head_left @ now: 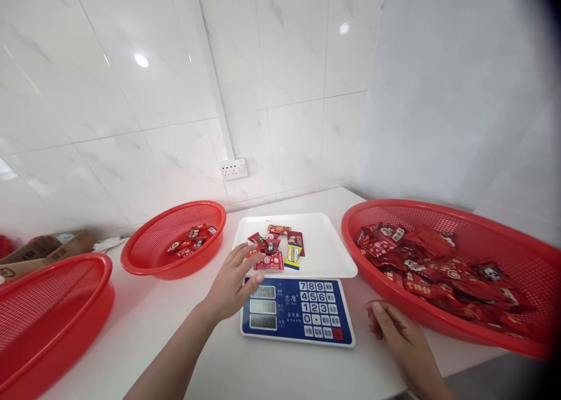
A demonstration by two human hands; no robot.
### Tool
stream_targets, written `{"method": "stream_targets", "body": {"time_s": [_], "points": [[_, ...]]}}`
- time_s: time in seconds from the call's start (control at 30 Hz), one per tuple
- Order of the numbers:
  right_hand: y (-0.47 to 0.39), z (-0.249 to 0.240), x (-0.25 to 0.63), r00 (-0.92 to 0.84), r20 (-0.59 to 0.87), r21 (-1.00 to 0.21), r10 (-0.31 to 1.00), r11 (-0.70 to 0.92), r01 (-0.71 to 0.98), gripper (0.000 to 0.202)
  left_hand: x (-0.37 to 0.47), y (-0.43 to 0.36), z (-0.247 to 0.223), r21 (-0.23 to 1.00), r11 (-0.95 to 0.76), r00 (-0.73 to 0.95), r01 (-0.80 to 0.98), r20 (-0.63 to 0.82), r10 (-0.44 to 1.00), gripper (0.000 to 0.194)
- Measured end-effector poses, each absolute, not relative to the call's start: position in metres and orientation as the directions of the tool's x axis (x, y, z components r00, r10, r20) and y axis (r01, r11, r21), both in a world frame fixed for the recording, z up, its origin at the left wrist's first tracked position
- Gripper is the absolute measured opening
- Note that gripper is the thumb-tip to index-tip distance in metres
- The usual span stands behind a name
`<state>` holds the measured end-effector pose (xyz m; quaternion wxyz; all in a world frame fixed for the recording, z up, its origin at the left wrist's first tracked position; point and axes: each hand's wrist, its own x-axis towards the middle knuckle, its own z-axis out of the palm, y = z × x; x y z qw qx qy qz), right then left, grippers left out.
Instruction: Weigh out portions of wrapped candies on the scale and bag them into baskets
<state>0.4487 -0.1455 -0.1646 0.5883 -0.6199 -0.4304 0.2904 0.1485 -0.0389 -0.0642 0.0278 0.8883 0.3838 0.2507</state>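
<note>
My left hand point(234, 280) hovers at the left front of the white scale tray point(326, 245), its fingers apart and its tips close to several small wrapped snack packets. Most of those packets are red, such as the red dotted packet point(270, 262); a yellow and blue packet point(293, 257) lies to their right. Whether a fingertip touches one I cannot tell. Below the tray is the scale's blue keypad panel point(289, 312), with its displays partly behind my left thumb. To the right of the panel, my right hand point(397, 335) is loosely closed, with nothing visible in it.
A large red basket point(438, 210) full of red packets point(429, 265) stands on the right. Behind on the left, another red basket point(144, 254) has a few packets; a third red basket point(83, 306) is at the left edge. Cardboard boxes point(65, 245) and a wall socket point(234, 169) are behind.
</note>
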Motion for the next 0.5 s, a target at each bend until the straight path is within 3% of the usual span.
{"method": "stream_targets", "body": {"time_s": [0.17, 0.5], "points": [[-0.150, -0.161, 0.446, 0.468, 0.150, -0.984, 0.871, 0.086, 0.155, 0.044, 0.168, -0.039, -0.057, 0.211, -0.717, 0.659, 0.664, 0.288, 0.695, 0.041], [-0.149, -0.167, 0.451, 0.451, 0.139, -0.987, 0.882, 0.089, 0.131, 0.043, 0.136, -0.036, -0.045, 0.280, -0.625, 0.558, 0.729, 0.287, 0.779, 0.033]]}}
